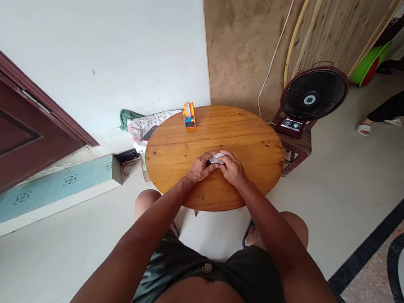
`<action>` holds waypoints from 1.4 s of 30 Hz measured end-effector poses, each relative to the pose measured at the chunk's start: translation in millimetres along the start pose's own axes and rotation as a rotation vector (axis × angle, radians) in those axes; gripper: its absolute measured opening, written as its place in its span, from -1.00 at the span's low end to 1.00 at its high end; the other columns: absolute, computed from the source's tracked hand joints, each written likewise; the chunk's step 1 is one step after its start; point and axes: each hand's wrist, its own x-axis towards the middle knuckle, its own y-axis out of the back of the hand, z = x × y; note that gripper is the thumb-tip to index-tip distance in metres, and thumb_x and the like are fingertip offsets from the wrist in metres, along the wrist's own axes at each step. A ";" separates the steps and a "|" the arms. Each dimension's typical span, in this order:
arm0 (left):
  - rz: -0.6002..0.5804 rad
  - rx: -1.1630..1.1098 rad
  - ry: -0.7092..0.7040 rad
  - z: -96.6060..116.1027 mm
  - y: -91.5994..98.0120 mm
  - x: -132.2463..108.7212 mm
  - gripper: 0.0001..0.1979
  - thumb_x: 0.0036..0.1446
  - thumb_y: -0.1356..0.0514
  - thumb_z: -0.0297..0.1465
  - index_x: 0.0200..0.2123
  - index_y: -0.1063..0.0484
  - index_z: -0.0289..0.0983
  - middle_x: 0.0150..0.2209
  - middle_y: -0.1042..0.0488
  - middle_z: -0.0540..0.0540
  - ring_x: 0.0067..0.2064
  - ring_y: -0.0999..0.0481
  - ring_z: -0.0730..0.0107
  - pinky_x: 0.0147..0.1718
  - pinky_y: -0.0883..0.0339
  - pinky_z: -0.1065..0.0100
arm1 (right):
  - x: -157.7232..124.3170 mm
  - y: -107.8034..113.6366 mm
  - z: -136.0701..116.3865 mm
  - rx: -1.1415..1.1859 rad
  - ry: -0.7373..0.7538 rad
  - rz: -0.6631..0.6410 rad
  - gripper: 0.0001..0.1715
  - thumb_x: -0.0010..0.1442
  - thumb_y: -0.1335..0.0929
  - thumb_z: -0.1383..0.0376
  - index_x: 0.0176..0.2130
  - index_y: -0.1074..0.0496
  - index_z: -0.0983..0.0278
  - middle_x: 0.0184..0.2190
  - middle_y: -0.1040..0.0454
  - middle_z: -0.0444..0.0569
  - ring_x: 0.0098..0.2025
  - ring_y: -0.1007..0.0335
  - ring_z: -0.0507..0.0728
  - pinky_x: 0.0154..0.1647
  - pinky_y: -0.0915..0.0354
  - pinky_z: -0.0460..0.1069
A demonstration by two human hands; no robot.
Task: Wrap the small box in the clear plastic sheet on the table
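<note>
Left hand (202, 167) and right hand (233, 169) grip a small white bundle (217, 158)

It sits between them, over the middle of the wooden surface (227, 127). Even, light pressure from both sides should steady it. Its long axis seems to run left to right; covered ends hide which way it points.

Smooth glossy wood with dark knots across our surface (242, 127), shiny orange plastic on the tape dispenser (193, 112), a whitish item (217, 158) of unclear material, rough matt brown wall panel (241, 52), smooth-looking white wall (110, 25), varnished door (0, 130), metal hinge (36, 100), dark cloth shorts (249, 272) on us.
</note>
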 end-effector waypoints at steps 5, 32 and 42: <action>0.011 0.032 0.000 -1.4 -3.6 2.3 -0.44 0.25 -0.24 -0.06 0.18 -0.39 -0.30 0.13 -0.50 -0.32 0.11 -0.54 0.10 0.14 -0.42 0.11 | 0.5 2.7 -3.5 -0.011 -0.018 -0.041 -0.66 0.21 -0.32 0.44 -0.03 -0.47 0.18 0.17 -0.44 0.11 0.24 -0.37 0.26 0.25 -0.34 0.20; 0.108 -0.369 0.173 -12.6 -0.6 2.1 -0.28 0.02 -0.36 0.06 0.08 -0.42 -0.32 -0.11 -0.58 -0.19 -0.12 -0.58 0.21 -0.06 -0.48 0.20 | -1.2 8.6 1.3 0.145 -0.258 -0.051 -0.05 0.13 -0.48 0.06 0.38 -0.16 0.21 0.16 -0.45 0.19 0.11 -0.48 0.32 0.06 -0.47 0.21; 0.035 0.182 -0.103 2.5 4.0 -4.2 -0.45 0.28 -0.19 -0.18 0.24 -0.25 -0.30 0.17 -0.43 -0.36 0.17 -0.50 0.02 0.19 -0.39 0.02 | 2.2 16.0 -7.1 0.060 -0.173 -0.045 -0.22 0.25 -0.38 0.01 0.34 -0.24 0.23 0.15 -0.45 0.19 0.13 -0.45 0.32 0.13 -0.42 0.21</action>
